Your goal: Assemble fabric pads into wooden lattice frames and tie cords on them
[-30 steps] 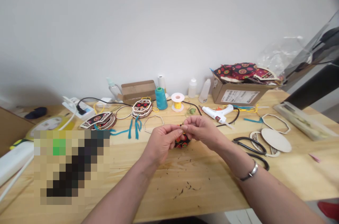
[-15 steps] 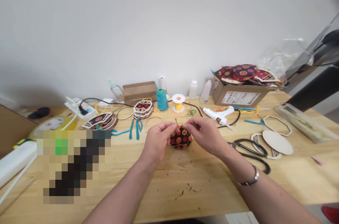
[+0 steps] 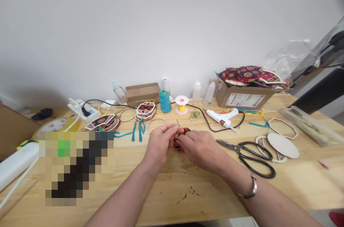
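A small round piece of black fabric [image 3: 176,145] with red and yellow flower patterns is held above the table between my two hands. My left hand [image 3: 160,143] grips its left edge, thumb and forefinger pinched near a thin greenish cord [image 3: 177,122] that sticks up at the top. My right hand [image 3: 201,148] lies over its right side, fingers bent onto the fabric and hiding much of it. Black-handled scissors [image 3: 237,148] lie on the table to the right of my right hand, blades pointing left.
Behind my hands stand a teal thread cone [image 3: 165,102], a yellow thread spool [image 3: 182,108] and a white glue gun [image 3: 224,116]. A cardboard box [image 3: 221,94] of patterned fabric is back right. Stacked fabric-and-wood pieces [image 3: 146,110] lie left. Dark scraps [image 3: 185,195] dot the front.
My right hand has moved from pinching at the top of the fabric piece down over its right side. My left hand stays nearly in place. The scissors' blades have come into view.
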The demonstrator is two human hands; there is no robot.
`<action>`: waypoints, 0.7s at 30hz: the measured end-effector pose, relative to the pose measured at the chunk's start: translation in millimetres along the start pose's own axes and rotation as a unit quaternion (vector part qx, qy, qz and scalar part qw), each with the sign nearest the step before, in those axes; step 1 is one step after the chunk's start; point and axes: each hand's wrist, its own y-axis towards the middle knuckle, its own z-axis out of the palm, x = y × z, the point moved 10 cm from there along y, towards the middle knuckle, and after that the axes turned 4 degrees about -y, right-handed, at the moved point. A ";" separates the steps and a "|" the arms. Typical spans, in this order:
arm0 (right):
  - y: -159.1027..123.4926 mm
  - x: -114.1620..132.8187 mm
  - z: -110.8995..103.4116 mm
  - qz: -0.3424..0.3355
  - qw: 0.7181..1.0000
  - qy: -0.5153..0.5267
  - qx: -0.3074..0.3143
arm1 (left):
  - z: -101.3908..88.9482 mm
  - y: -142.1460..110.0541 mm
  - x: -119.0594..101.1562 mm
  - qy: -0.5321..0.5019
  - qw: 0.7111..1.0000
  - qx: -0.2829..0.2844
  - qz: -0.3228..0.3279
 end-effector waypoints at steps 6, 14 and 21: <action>-0.3 10.1 -0.6 -0.056 0.998 0.035 0.013 | -0.5 1.3 2.3 -0.016 1.000 0.004 -0.001; -7.0 -62.2 -14.7 0.221 0.894 0.353 -0.164 | 0.4 0.1 1.8 0.009 1.000 -0.014 0.003; -16.8 -71.3 48.6 0.372 0.734 0.567 -0.025 | 10.7 -6.8 -3.3 0.056 0.998 0.019 0.032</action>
